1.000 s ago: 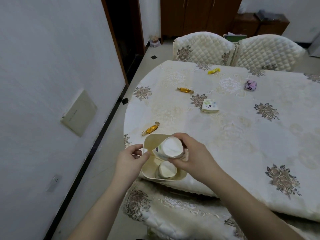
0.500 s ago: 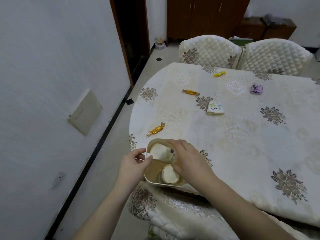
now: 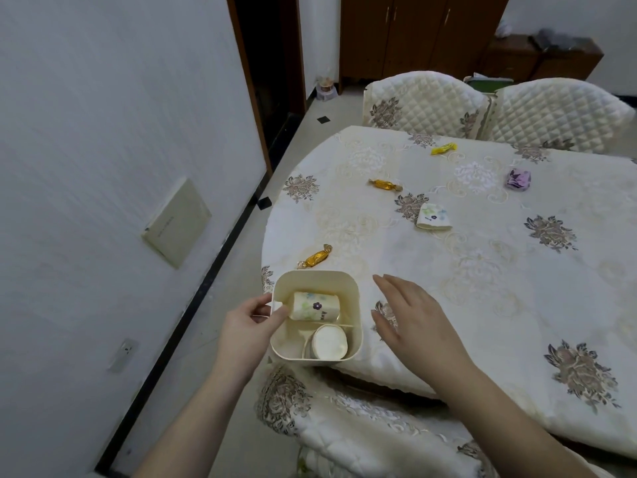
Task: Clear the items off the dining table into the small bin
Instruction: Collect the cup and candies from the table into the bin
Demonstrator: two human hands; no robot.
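Nothing legible here — the flowered paper cup [image 3: 315, 306] lying in the bin [image 3: 356, 307] carries small dark print, too blurred to read — likewise the wall panel [image 3: 175, 222].

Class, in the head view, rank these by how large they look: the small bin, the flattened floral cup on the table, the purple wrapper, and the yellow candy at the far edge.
1. small bin
2. flattened floral cup
3. purple wrapper
4. yellow candy

The bin sits nearest the camera, which exaggerates its lead; the last two look close in size and lie farthest away, so their order is unsure.

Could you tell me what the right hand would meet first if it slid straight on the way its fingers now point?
Probably the near gold candy; the right hand points up-left past the bin, though depth is unclear.
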